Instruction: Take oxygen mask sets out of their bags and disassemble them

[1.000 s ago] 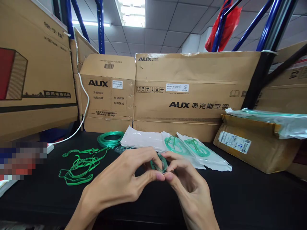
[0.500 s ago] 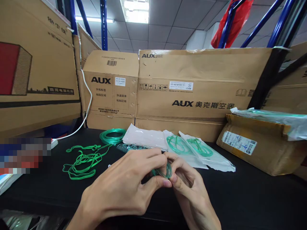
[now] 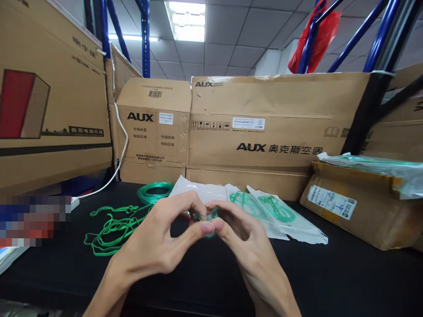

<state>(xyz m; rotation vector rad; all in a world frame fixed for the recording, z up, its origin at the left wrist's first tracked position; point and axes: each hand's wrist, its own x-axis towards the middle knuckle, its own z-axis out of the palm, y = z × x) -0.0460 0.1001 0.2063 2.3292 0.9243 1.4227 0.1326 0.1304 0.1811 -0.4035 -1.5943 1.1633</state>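
A small clear-green plastic piece point(image 3: 211, 214) is held between my two hands above the dark tabletop; fingers cover most of it, so its full shape is hidden. My left hand point(image 3: 165, 233) grips it from the left with bent fingers and thumb. From the right, my right hand point(image 3: 246, 233) pinches it, and the two thumb tips meet at its near edge. Beyond my left hand lies a loose tangle of flat green straps point(image 3: 114, 226). Behind that is a coil of translucent green tubing point(image 3: 142, 196).
A white bag point(image 3: 198, 188) and clear-fronted bags of green tubing point(image 3: 277, 207) lie at the back. An open cardboard box point(image 3: 350, 220) with bagged tubing on top stands right. Large cartons point(image 3: 280, 127) wall off the rear. A white cable point(image 3: 123, 152) hangs at left.
Both hands have shifted left with the green plastic piece. The thumbs have come together at its near edge, and the piece is turned differently. The camera view has tilted slightly upward.
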